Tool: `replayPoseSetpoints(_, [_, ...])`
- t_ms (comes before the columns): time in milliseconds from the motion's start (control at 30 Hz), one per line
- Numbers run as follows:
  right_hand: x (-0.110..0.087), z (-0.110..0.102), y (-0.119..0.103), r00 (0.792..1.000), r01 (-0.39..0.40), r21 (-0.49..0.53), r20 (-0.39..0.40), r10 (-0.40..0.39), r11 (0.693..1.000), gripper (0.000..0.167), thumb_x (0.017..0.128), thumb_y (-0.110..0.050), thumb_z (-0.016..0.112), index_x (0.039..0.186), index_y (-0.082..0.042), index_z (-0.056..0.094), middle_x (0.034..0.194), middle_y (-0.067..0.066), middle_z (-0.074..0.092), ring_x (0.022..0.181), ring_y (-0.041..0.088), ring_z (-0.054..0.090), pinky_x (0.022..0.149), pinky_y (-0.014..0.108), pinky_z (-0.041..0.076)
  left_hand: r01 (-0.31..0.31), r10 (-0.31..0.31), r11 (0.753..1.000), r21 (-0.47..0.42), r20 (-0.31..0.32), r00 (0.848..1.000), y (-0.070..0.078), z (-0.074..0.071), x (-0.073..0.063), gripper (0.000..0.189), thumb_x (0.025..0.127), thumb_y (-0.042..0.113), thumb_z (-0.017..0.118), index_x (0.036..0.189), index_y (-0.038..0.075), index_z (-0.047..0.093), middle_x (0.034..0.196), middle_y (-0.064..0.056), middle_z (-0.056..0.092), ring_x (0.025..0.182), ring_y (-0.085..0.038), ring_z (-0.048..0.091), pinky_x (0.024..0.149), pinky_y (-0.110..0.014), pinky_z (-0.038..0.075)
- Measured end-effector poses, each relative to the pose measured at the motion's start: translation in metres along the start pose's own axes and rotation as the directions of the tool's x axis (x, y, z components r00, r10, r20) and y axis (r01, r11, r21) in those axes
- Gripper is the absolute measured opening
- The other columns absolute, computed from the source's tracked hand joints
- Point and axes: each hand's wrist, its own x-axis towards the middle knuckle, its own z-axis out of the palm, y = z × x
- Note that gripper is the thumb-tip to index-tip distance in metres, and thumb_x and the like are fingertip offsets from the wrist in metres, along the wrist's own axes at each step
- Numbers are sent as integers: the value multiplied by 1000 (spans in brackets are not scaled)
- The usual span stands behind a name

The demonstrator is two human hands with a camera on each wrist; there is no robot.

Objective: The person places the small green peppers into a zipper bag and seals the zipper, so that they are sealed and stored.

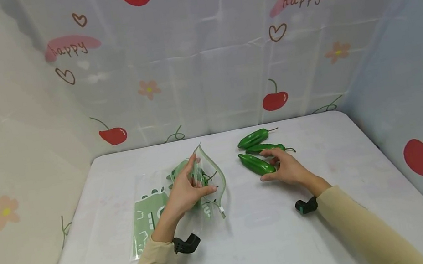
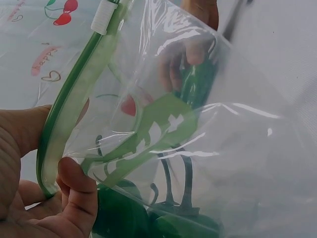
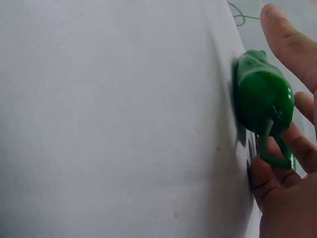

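My left hand point(image 1: 183, 192) grips the mouth of a clear zip bag point(image 1: 220, 179) with a green rim, holding it spread. In the left wrist view a white slider point(image 2: 103, 17) sits on the rim, and green peppers point(image 2: 121, 213) with dark stems show through the plastic. My right hand point(image 1: 287, 170) is around the near end of a green pepper point(image 1: 255, 164) on the table, thumb on one side and fingers on the other. The right wrist view shows the thumb point(image 3: 292, 44) apart from this pepper point(image 3: 265, 96), with fingers behind it.
Beyond that pepper lie two more green peppers, one at the back point(image 1: 253, 138) and one in the middle point(image 1: 262, 147). A flat plastic bag with a green print point(image 1: 146, 216) lies left of my left hand. The white table point(image 1: 254, 245) meets a printed curtain point(image 1: 210, 95) behind.
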Motion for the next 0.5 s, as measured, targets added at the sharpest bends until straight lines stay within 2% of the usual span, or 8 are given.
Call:
replayPoseSetpoints(233, [1, 8, -2, 1000, -8, -67, -5, 8, 998, 91, 72, -47, 94, 147, -21, 51, 139, 12, 53, 118, 32, 54, 100, 52, 48, -10, 10, 1000, -7, -1, 1000, 0, 1, 1, 116, 79, 12, 91, 167, 25, 16, 169, 1, 31, 64, -11, 46, 58, -24, 44])
replayPoseSetpoints(500, [3, 11, -6, 999, -37, -92, 3, 37, 995, 98, 69, -50, 94, 149, -20, 48, 137, 11, 56, 118, 30, 54, 103, 54, 47, -5, 5, 1000, 10, -3, 1000, -1, 3, 1, 115, 80, 13, 90, 167, 25, 16, 168, 0, 33, 65, -12, 48, 58, -25, 45])
